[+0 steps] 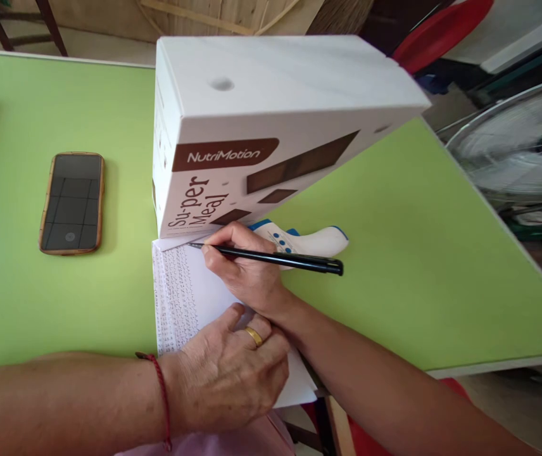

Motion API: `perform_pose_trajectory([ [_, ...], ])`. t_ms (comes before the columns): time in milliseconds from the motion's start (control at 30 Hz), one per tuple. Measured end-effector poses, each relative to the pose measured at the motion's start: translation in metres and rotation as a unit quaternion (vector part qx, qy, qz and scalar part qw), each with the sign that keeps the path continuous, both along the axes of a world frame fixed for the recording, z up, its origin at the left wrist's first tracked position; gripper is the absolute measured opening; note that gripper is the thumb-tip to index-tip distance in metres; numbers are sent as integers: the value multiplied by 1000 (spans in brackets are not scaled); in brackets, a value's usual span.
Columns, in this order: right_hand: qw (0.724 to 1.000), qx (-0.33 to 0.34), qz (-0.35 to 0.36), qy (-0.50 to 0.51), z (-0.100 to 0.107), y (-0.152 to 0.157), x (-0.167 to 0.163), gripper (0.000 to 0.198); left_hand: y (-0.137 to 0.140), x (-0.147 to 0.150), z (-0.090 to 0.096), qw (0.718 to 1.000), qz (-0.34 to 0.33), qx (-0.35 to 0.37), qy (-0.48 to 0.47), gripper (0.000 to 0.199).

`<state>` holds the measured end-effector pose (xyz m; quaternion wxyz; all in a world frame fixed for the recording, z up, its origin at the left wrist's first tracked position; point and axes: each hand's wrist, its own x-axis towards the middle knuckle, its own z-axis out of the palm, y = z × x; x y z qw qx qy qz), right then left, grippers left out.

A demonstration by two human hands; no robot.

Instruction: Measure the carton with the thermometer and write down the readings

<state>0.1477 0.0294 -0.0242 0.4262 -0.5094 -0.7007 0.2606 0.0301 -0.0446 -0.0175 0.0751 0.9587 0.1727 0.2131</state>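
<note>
In my right hand (247,269) is a black pen (290,258), pinched between thumb and fingers. Its tip touches the white paper (221,288) close to the base of the box. Rows of small handwritten marks fill the paper's left part. My left hand (230,367) lies over the lower part of the paper, fingers bent and apart, some fingertips hidden. It wears a gold ring (254,336) and rests right beside my right wrist. A red cord bracelet (163,399) circles the left wrist. Behind my right hand lies a white and blue handheld device (321,242) like an infrared thermometer, partly covered.
A large white NutriMotion box (271,76) stands on the green table (5,285), just beyond the paper. Left of it lies a phone (72,202) in a brown case. Past the table's right edge are a fan (527,139) and a red chair (442,31).
</note>
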Motion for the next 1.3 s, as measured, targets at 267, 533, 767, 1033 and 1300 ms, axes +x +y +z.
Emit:
perform_pose_trajectory([
  [267,1000,-1,4,2,0,0,0,12,-1,0,-1,1000,10,3,-9,16],
  [533,1000,2,15,13,0,-1,0,13,0,0,0,1000,10,-2,-15,15],
  [767,999,31,-9,-3,0,0,1,14,1,0,0,1000,9,-3,-9,16],
  [1033,999,31,3,-8,-2,1,1,13,0,0,-1,1000,13,-2,-20,14],
  [1300,998,56,2,-13,-2,1,2,15,-1,0,-1,1000,14,-2,-17,15],
])
